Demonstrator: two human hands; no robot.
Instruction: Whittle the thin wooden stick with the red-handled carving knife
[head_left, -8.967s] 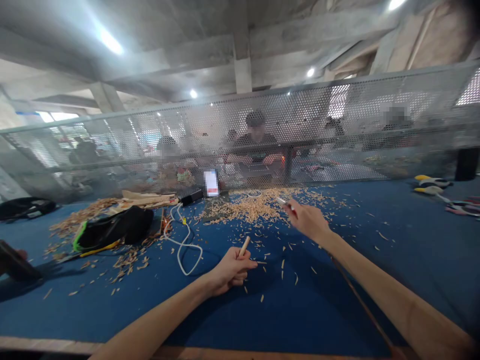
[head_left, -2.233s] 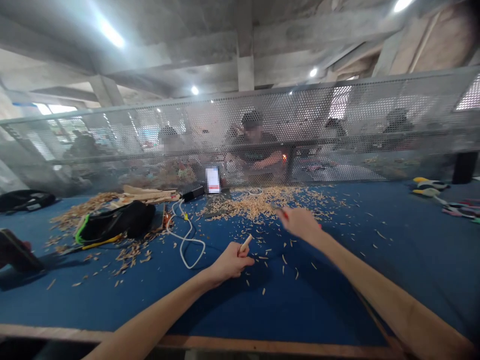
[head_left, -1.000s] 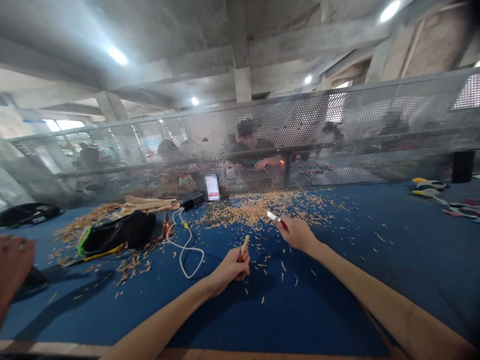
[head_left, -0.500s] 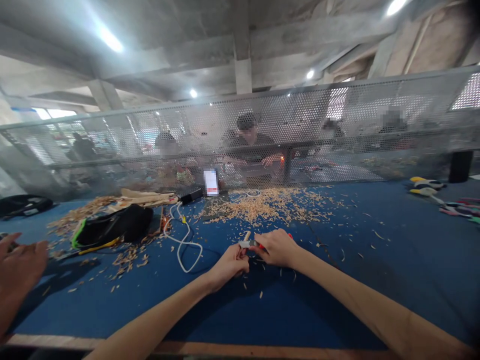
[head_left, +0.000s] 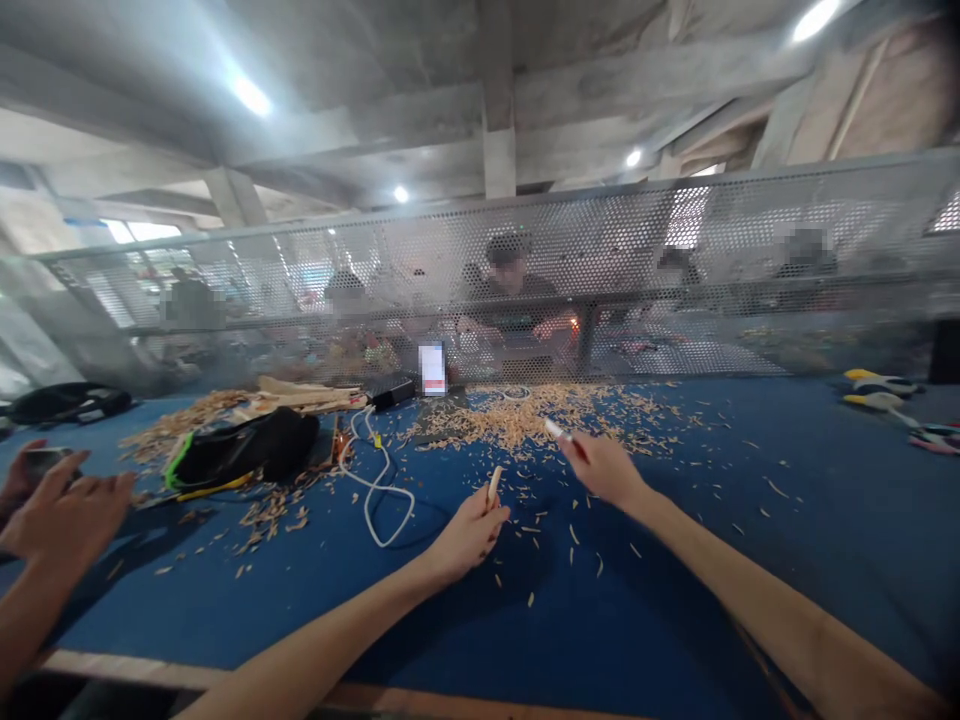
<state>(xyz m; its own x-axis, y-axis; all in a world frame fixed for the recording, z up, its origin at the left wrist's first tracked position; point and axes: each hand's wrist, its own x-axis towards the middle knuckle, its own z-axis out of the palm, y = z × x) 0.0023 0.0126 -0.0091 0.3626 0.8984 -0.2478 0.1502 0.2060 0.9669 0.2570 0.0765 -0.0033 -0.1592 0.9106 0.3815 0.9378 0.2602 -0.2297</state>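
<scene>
Near the middle of the blue table, my left hand [head_left: 466, 532] is closed around a small pale wooden stick [head_left: 494, 484], whose upper end points up out of the fist. My right hand [head_left: 602, 467] is to the right and farther forward, closed on a knife; its pale blade [head_left: 556, 431] points up and left over the wood shavings [head_left: 517, 420]. The knife's handle is mostly hidden in the fingers. A gap separates the blade from the stick. Loose shavings lie below and between both hands.
A white cable [head_left: 386, 488], a black pouch [head_left: 247, 450] and wood strips [head_left: 300, 393] lie left. A lit phone [head_left: 433, 368] stands before the mesh partition [head_left: 600, 270]. Another person's hands [head_left: 67, 510] hold a device at far left. Yellow-tipped tools [head_left: 881, 390] lie far right.
My right hand has moved the knife away from the stick, forward and right. My left hand stays near its place, still holding the stick. The view has shifted slightly left.
</scene>
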